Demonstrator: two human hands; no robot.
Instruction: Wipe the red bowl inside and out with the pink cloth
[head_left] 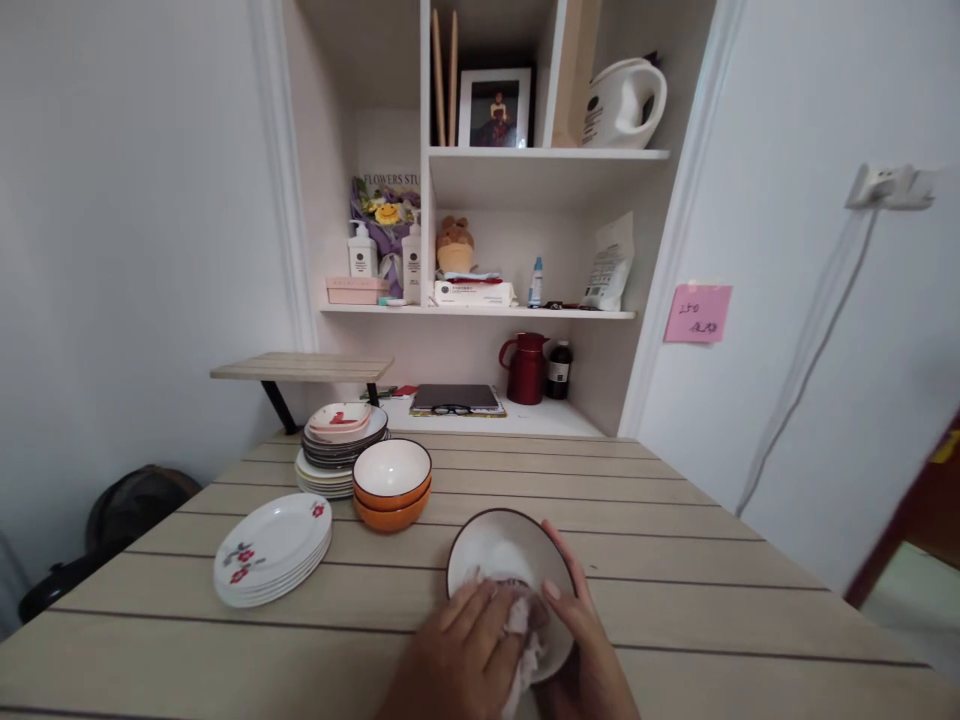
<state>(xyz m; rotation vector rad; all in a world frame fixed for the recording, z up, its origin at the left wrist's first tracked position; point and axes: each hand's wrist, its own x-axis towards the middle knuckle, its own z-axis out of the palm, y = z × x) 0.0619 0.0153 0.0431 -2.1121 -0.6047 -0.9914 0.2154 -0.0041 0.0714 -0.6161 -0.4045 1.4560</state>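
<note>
A bowl, white inside with a dark brown rim, is tilted toward me over the near part of the table. My right hand grips its right side, thumb over the rim and fingers around the outside. Inside the bowl, my left hand presses a crumpled whitish cloth against the wall. The left palm is hidden. Up and left of the bowl stand two stacked orange bowls with white insides.
Flower-patterned white plates are stacked at the left. Behind them is a taller plate stack topped by small square dishes. A raised wooden shelf stands at the back left. A red jug and a laptop sit behind the slatted table.
</note>
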